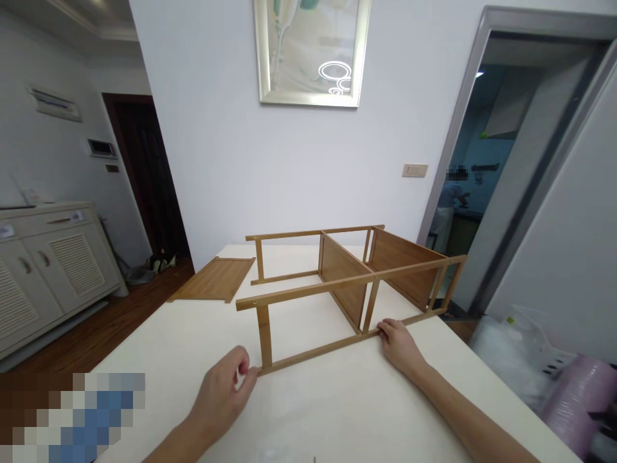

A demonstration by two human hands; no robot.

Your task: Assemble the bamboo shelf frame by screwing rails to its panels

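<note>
The wooden frame (313, 290) lay on its side on the white surface (318, 411), its long rails running from the near left to the far right. It had two ladder-like sides, one nearer the person and one farther off, each with short crosspieces between its rails. Two brown panels spanned the gap between these sides: the middle panel (343, 280) stood about halfway along, and the end panel (407, 267) stood toward the right end.

The right hand (401, 347) was closed on the lower rail of the near side, its fingers curled over the wood just to the right of the middle crosspiece. The left hand (219, 393) was at the left end of that same rail, with thumb and forefinger bent toward each other and a small gap between them; the tip of the thumb met the rail's end.

A loose panel (212, 280) lay flat on the surface, left of the frame and apart from it, near the far left edge. Behind the surface rose a pale wall (202, 128) with a framed picture (308, 101) and, lower and to the right, a switch plate (415, 170). To the left stood a white cabinet (53, 257) with slatted doors, and beyond it a dark door (149, 173). Through the doorway on the right, a person (446, 206) stood in another room. A pink wrapped roll (576, 405) and clear plastic (506, 360) lay beside the surface at the lower right.
</note>
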